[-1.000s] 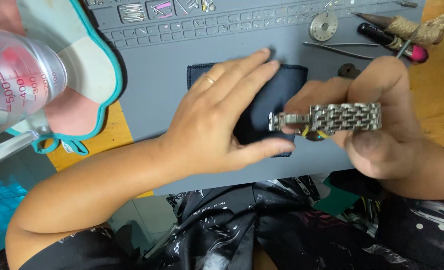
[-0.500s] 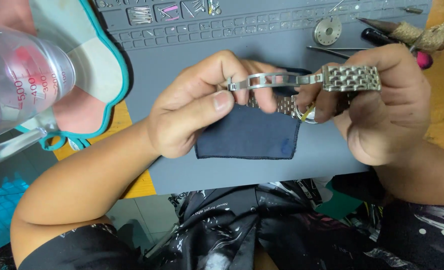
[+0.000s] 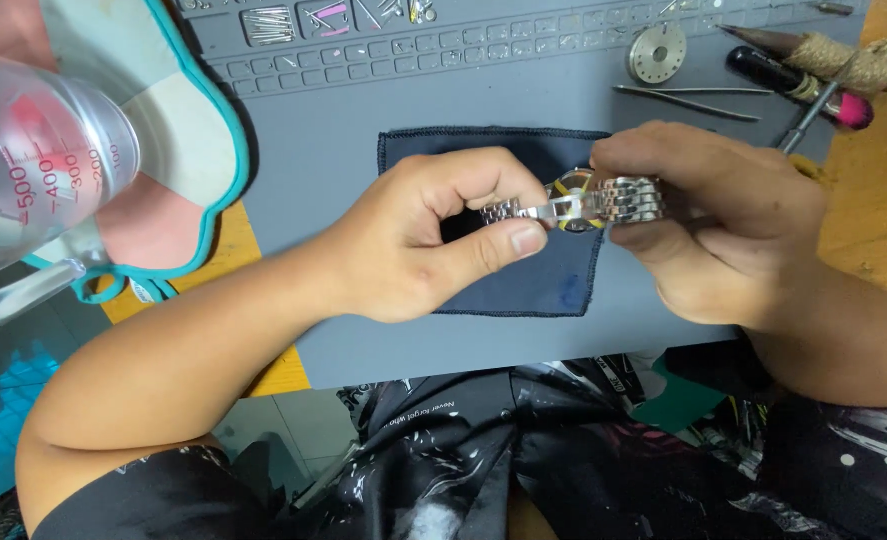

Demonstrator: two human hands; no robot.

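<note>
A: Checking bench: grey work mat (image 3: 344, 130) on a wooden table (image 3: 884, 220), dark blue cloth (image 3: 524, 285) laid on the mat's middle.

B: Hands?

A: Left hand (image 3: 424, 235) pinches one end of a silver watch bracelet (image 3: 584, 205) between thumb and fingers. Right hand (image 3: 714, 220) is closed on the other end. Bracelet sits just above the cloth, between both hands. Yellow bit behind the links, probably the watch case, mostly hidden.

B: Around it?

A: Far right: tweezers (image 3: 694, 92), a round metal disc (image 3: 658, 52), a pink-tipped tool (image 3: 804, 88). Far left: clear measuring cup (image 3: 34, 170) close to the camera, covering part of a teal-edged pad (image 3: 189, 130).
</note>
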